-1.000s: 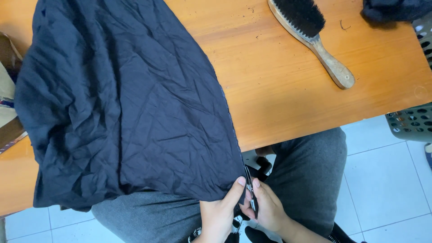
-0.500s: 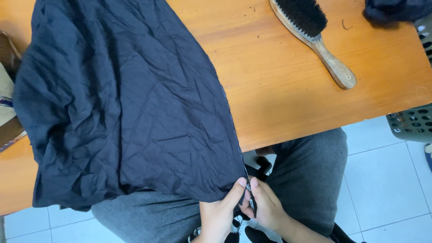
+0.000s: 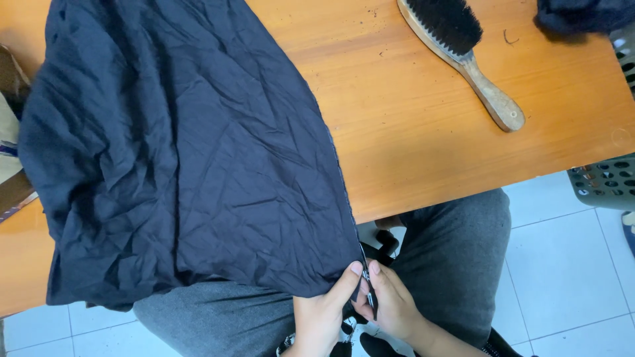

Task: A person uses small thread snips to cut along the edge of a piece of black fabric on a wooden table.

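A crumpled dark navy garment is spread over the wooden table and hangs off its near edge onto my lap. My left hand pinches the garment's lower right corner between thumb and fingers. My right hand is pressed against it and grips a small dark slider or tool at the garment's seam edge. Both hands sit low in the frame, above my grey trousers. What exactly my right fingers hold is too small to tell.
A wooden-handled brush with black bristles lies at the table's far right. Another dark cloth sits in the top right corner. A grey perforated basket stands on the white tiled floor at right. Brown items lie at the left edge.
Almost nothing differs. My hands stay at the garment's corner and have shifted very slightly along the seam.
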